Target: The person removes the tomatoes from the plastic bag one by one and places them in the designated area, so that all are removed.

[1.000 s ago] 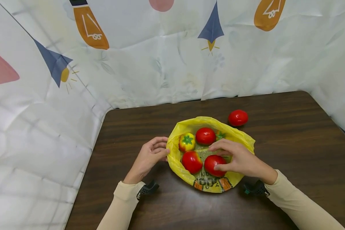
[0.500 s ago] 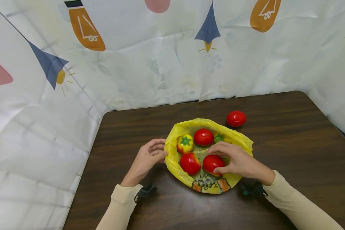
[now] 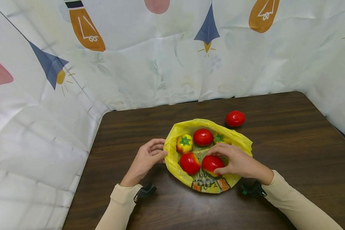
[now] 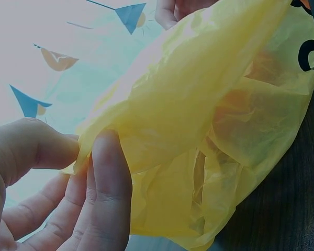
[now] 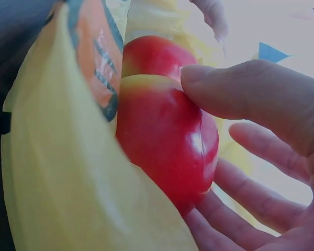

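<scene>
A yellow plastic bag (image 3: 172,159) with its mouth spread wide holds several glossy red-and-yellow toy tomatoes. My left hand (image 3: 148,158) pinches the bag's left rim between thumb and fingers, as the left wrist view shows close up. Inside the bag, my right hand (image 3: 235,159) grips the front right tomato (image 3: 212,164), thumb on its near side and fingers round the far side. Beside it lies another tomato (image 3: 189,163). Farther back are a yellow tomato (image 3: 184,143) with green leaves, a red tomato (image 3: 203,137), and one more tomato (image 3: 220,138) partly hidden by the right hand.
One red tomato (image 3: 235,118) lies outside the bag, behind its right rim, on the dark wooden table (image 3: 126,127). A white printed cloth (image 3: 149,70) hangs along the table's back and left edges. Wrist cameras sit under both wrists.
The gripped tomato has turned slightly, showing more yellow at its lower side. The right fingers have closed in on it a little. The head view has shifted slightly; the left hand keeps its hold.
</scene>
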`<state>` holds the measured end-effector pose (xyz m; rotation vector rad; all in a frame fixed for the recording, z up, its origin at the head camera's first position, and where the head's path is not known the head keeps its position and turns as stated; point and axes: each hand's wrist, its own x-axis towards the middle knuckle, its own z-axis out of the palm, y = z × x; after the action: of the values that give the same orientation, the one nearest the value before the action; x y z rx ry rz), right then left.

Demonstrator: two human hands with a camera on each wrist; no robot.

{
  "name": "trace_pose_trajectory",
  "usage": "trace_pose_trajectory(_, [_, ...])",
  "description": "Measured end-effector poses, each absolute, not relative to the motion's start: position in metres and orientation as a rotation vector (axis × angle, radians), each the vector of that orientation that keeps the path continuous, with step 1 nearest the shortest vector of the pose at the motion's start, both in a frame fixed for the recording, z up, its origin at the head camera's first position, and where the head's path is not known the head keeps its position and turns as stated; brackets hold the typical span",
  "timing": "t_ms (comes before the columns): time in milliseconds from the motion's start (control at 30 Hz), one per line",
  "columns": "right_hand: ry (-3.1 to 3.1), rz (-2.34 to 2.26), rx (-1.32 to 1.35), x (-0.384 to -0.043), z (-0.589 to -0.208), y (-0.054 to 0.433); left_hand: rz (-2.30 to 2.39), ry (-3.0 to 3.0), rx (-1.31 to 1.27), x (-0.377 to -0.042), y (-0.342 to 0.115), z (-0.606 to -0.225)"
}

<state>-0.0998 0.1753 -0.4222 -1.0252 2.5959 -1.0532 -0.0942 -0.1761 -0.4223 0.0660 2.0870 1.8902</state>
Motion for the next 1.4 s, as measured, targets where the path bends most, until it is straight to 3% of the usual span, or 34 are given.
trace_pose_trajectory(833, [2.528,-0.937,-1.02,-0.0997,-0.425,0.1749,1.881,2.096,0.054,-0.0943,-0.1765,-0.4239])
trace_pose_trajectory(1400, [2.568,-0.987,-1.158,-0.0995,-0.4216,0.1782,1.856,2.115,0.036,-0.0953,-0.1763,-0.4243])
